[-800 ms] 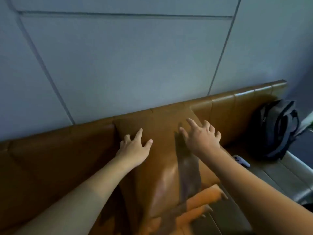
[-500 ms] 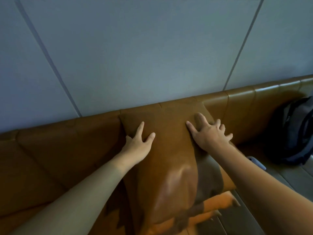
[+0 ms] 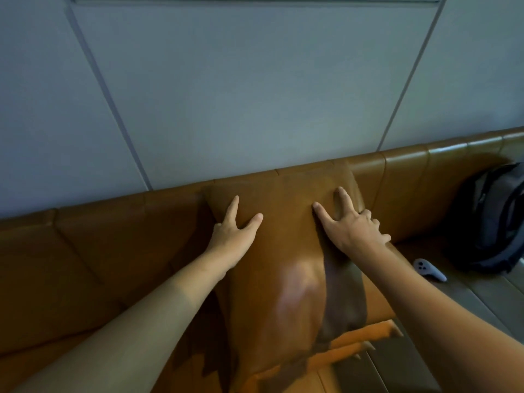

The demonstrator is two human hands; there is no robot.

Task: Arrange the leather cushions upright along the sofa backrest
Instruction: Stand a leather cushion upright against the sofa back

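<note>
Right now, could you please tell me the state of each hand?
Left hand: open, pressed flat on the leather cushion.
Right hand: open, fingers spread on the same cushion.

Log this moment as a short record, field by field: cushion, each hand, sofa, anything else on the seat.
cushion: brown leather cushion, upright, top edge against the backrest
left hand: open, flat on the cushion's upper left
right hand: open, fingers spread, pressing its upper right
other cushion: an orange cushion shows below, mostly covered
seat items: grey controller and dark backpack, to the right
wall: grey panels behind the sofa
</note>
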